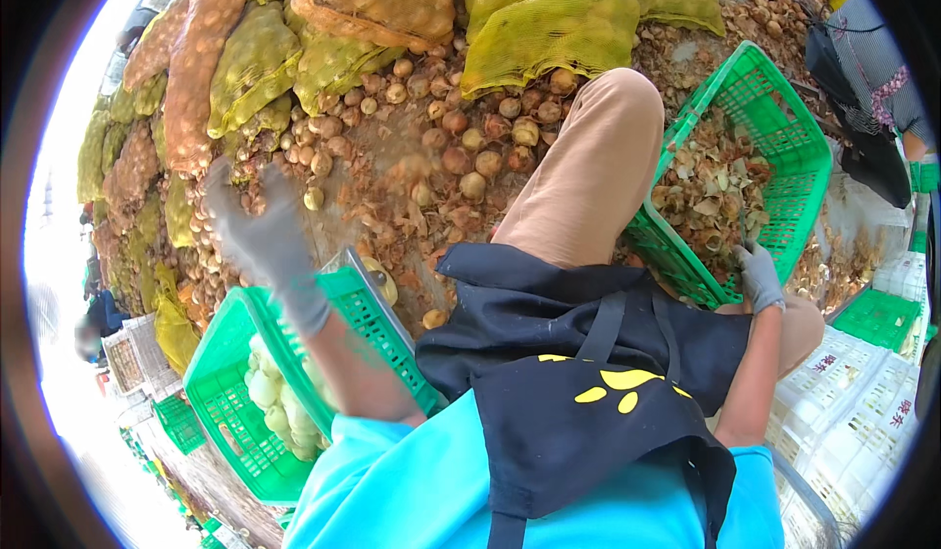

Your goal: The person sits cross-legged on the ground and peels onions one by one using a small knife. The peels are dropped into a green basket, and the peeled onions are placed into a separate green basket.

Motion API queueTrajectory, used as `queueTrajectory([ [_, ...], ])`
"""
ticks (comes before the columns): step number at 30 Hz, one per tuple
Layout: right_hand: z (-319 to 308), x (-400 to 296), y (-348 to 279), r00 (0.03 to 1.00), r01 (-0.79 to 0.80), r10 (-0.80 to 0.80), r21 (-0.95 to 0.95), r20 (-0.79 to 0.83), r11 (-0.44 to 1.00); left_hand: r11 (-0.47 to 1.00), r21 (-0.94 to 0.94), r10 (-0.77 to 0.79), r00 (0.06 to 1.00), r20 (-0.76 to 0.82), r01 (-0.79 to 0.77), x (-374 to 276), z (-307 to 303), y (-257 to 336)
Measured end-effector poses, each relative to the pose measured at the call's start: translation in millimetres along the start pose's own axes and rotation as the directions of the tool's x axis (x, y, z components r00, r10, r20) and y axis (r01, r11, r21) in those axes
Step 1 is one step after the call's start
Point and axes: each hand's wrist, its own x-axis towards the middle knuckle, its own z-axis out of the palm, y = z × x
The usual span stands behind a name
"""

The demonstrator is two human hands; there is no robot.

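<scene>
My left hand (261,233), in a grey glove, is blurred and reaches out above the left green plastic crate (220,358). Its fingers are apart, and nothing shows between them. Loose unpeeled onions (314,163) lie on the ground beyond the fingertips. Inside that crate are pale peeled onions (283,405). My right hand (761,277), also gloved, is at the near rim of the right green crate (798,144). It is closed around a thin knife-like tool (742,222), whose handle is hidden. Dry onion skins (706,174) fill the bottom of this crate.
Mesh sacks of onions (551,27) stand along the far side. Onion skins (412,203) and more onions (474,159) cover the ground before my bent knee (617,115). White crates (845,402) are at right, and a person in striped clothing (871,56) is at upper right.
</scene>
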Motion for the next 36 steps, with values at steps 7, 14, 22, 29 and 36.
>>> queueTrajectory([
  [7,0.6,-32.9,-11.9,0.975,-0.195,0.18,0.108,0.131,0.975,0.903,0.035,-0.275,0.514,0.813,0.427,-72.1,267.2,-80.6],
  [14,6.5,-52.8,-26.1,0.919,-0.384,0.368,0.117,0.138,0.916,0.927,0.354,-0.316,0.248,0.916,-0.126,-105.7,426.8,-110.6],
  [22,15.2,-57.6,-56.9,0.88,-0.474,0.468,0.126,0.075,0.871,0.847,0.476,-0.408,0.285,0.867,-0.237,-121.6,484.2,-135.0],
  [29,18.9,-58.1,-55.6,0.941,-0.308,0.339,0.376,-0.018,0.874,0.479,-0.26,-0.276,0.425,0.862,0.838,-96.3,351.4,-117.4],
  [36,19.5,-53.8,-110.6,0.995,0.052,-0.007,0.455,-0.099,0.889,-0.198,-0.377,0.303,0.423,0.854,0.905,-48.0,251.9,12.3],
])
